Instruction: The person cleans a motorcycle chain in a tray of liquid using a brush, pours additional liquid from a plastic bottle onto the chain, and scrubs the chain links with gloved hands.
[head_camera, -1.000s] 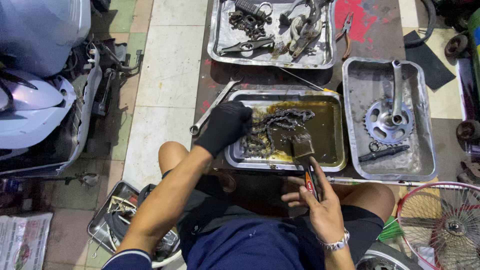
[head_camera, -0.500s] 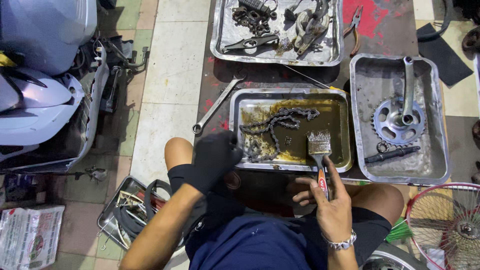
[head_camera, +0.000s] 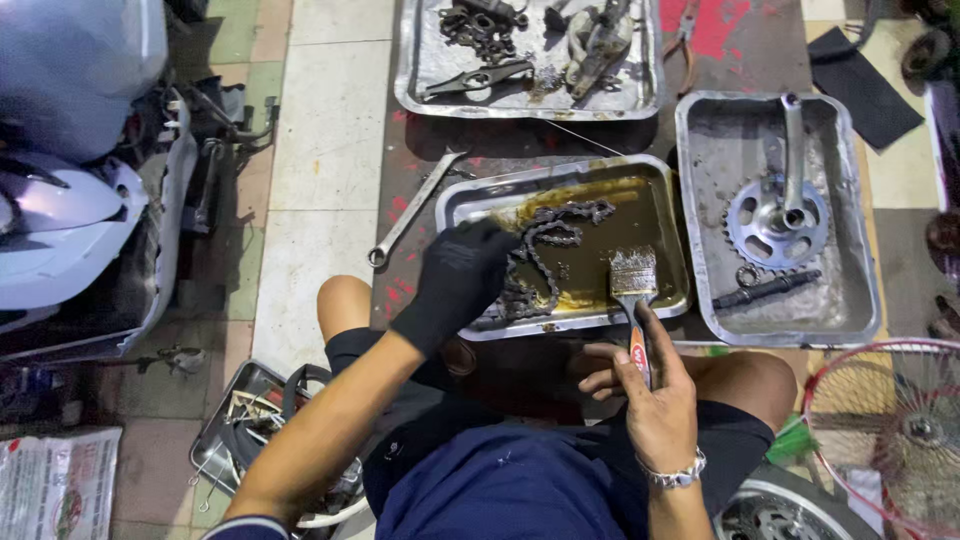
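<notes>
Gloved left hand (head_camera: 455, 283) now gripping chain (head_camera: 545, 250) in tray (head_camera: 480, 200); right hand (head_camera: 655, 395) clutching brush (head_camera: 633, 290).

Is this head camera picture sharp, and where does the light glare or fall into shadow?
Head view: mostly sharp; glare whitens the scooter panel at far left; the oily tray shines dully around the chain; the gloved left hand shows little detail; the right hand and brush are evenly lit.
</notes>
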